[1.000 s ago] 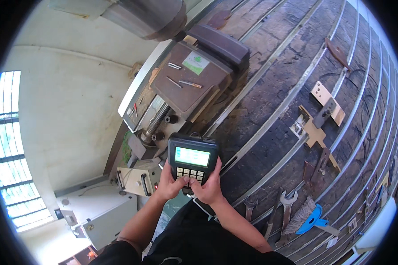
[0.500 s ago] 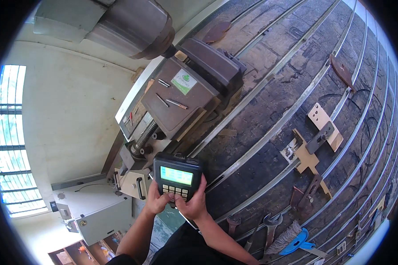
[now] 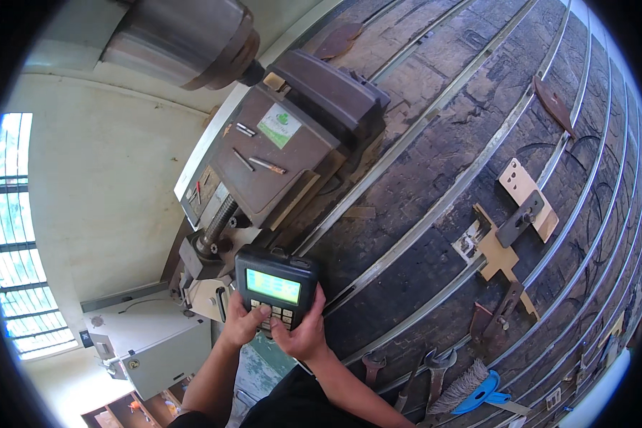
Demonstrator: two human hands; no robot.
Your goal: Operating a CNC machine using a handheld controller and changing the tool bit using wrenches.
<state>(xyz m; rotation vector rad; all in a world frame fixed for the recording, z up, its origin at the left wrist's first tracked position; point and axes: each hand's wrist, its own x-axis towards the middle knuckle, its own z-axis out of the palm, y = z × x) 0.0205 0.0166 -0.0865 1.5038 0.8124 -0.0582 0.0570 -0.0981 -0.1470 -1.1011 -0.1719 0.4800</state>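
A dark handheld controller [image 3: 273,285] with a lit greenish screen and a keypad is held in front of me, over the near edge of the machine bed. My left hand [image 3: 242,327] grips its left side, with the thumb on the upper keys. My right hand [image 3: 304,334] wraps round its right side, and that thumb lies over the lower keys. The fingers of both hands are partly hidden behind the controller. Beyond it, several thin metal bits [image 3: 267,165] lie on a brown box-like cover [image 3: 242,189].
A large spindle [image 3: 185,43] hangs at the upper left. The slotted bed [image 3: 435,285] spreads right, bearing a clamped tan plate [image 3: 529,192] and a cross-shaped board [image 3: 496,253]. Wrenches [image 3: 439,367] and a blue-handled brush [image 3: 481,392] lie near its front. A grey cabinet [image 3: 167,357] stands left.
The controller and both hands have shifted slightly left in the view, as have the spindle and brown cover. My left thumb has moved up the keypad.
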